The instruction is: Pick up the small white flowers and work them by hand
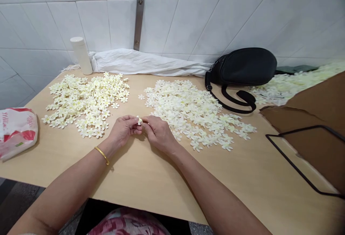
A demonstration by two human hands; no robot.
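Note:
Between my two hands, over the table (129,181), is a small cream-white flower (139,120). My left hand (125,129) pinches it with thumb and fingertips. On the flower's other side the fingers of my right hand (159,130) are closed and touch it. A pile of yellowish-white flowers (88,98) lies beyond my left hand. Whiter flowers (188,109) are spread in another pile beyond and to the right of my right hand. A gold bangle circles my left wrist.
A white bottle (81,55) and a rolled white cloth (145,63) sit along the wall. At right are a black bag (245,66) with its strap, more flowers (285,85), brown cardboard (320,109) and a black wire frame (293,166). A red-and-white plastic bag (17,132) lies far left.

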